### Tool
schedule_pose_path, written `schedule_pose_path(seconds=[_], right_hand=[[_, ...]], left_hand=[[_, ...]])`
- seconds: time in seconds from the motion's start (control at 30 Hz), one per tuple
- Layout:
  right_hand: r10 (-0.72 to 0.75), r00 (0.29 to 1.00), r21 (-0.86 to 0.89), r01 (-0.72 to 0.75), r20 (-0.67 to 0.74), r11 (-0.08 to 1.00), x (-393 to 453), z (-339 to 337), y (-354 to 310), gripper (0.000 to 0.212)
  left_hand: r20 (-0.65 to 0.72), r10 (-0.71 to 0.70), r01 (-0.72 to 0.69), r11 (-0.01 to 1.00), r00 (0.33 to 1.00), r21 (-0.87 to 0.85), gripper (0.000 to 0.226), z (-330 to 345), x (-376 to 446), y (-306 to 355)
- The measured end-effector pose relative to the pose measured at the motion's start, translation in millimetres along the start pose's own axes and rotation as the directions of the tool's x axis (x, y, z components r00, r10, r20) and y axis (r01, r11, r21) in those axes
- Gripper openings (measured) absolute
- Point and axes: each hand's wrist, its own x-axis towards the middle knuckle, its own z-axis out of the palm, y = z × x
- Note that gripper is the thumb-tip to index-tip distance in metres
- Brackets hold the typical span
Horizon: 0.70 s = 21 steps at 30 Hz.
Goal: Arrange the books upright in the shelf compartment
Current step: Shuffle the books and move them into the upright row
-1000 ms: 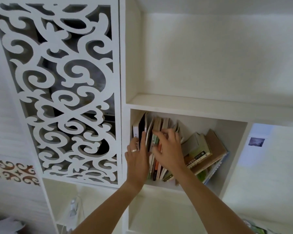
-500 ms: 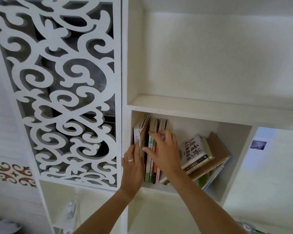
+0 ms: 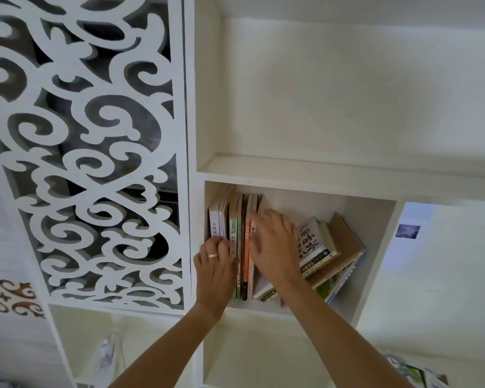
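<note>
upright books (image 3: pixel 237 242): thin paperbacks standing spine-out at left end of the shelf compartment (image 3: pixel 371 247), packed against its left wall. Orange spine (image 3: pixel 247 256) among them.
leaning books (image 3: pixel 317 247): stack tilted against the right wall, covers facing out, cardboard-brown one (image 3: pixel 346 247) at back; not yet upright.
handling, judged: light, soft-cover, floppy; glossy covers likely slide on each other; thin ones sag or fan if unsupported. Not fragile, corners can bend.
where to hold, judged: pinch across spine and fore-edge near mid-height, or press flat on the outer cover to square the row; take the leaning ones a few at a time, from the top edge.
left hand (image 3: pixel 216 264): grip part-curled, fingertips resting on the lower spines of the leftmost books, steadying them; ring on one finger. Nothing clasped.
right hand (image 3: pixel 272 247): grip spread, fingers fairly straight, pressing the right face of the upright row towards the left; blurred, exact contact unclear.
gap: between right hand and leaning stack, shelf back shows.
shelf above (image 3: pixel 291 169): white board.
left of unit: white scroll-cut panel (image 3: pixel 90 152).
</note>
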Motion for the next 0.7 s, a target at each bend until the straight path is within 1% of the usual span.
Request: schedule_pose_path(seconds=[0.03, 0.07, 0.13, 0.2, 0.23, 0.3, 0.33, 0.43, 0.5, 0.63, 0.7], right_hand=[[0.1, 0.993, -0.111, -0.106, -0.06, 0.988, -3, -1, 8, 0.057], [0.211, 0.973, -0.197, -0.226, -0.095, 0.954, -7, -2, 17, 0.061], [0.398, 0.915, -0.328, -0.395, -0.062, 0.858, -17, -1, 37, 0.07], [0.514, 0.858, -0.392, -0.471, 0.005, 0.79, -26, 2, 53, 0.069], [0.537, 0.843, -0.394, -0.485, 0.027, 0.781, -30, 3, 58, 0.064], [0.524, 0.851, -0.352, -0.479, 0.041, 0.804, -34, 4, 64, 0.051], [0.507, 0.861, -0.312, -0.471, 0.038, 0.825, -35, 4, 66, 0.049], [0.493, 0.87, -0.195, -0.48, 0.022, 0.855, -33, 2, 71, 0.057], [0.462, 0.886, -0.167, -0.453, 0.021, 0.876, -32, 1, 71, 0.059], [0.392, 0.92, -0.07, -0.39, 0.025, 0.918, -28, 0, 61, 0.052], [0.346, 0.938, 0.005, -0.346, 0.03, 0.938, -23, -1, 50, 0.05]], left_hand=[[-0.015, 0.022, -0.022, 0.999, 1.0, -0.026, 0.033, -1, -2, 5], [-0.026, 0.064, -0.065, 0.997, 0.998, -0.036, 0.034, -1, -4, 10], [-0.014, 0.158, -0.159, 0.987, 0.987, -0.033, 0.04, 0, -3, 20], [0.041, 0.185, -0.183, 0.982, 0.982, -0.047, 0.054, 3, 0, 31], [0.082, 0.178, -0.174, 0.983, 0.981, -0.059, 0.062, 3, 0, 35], [0.155, 0.173, -0.168, 0.985, 0.973, -0.046, 0.074, 4, -4, 40], [0.176, 0.18, -0.178, 0.984, 0.968, -0.024, 0.075, 5, -7, 41], [0.193, 0.187, -0.195, 0.98, 0.963, 0.025, 0.073, 8, -14, 39], [0.225, 0.189, -0.202, 0.979, 0.956, 0.033, 0.075, 10, -15, 37], [0.257, 0.211, -0.223, 0.974, 0.943, 0.02, 0.085, 15, -17, 32], [0.295, 0.215, -0.237, 0.971, 0.931, 0.04, 0.098, 19, -17, 29]])
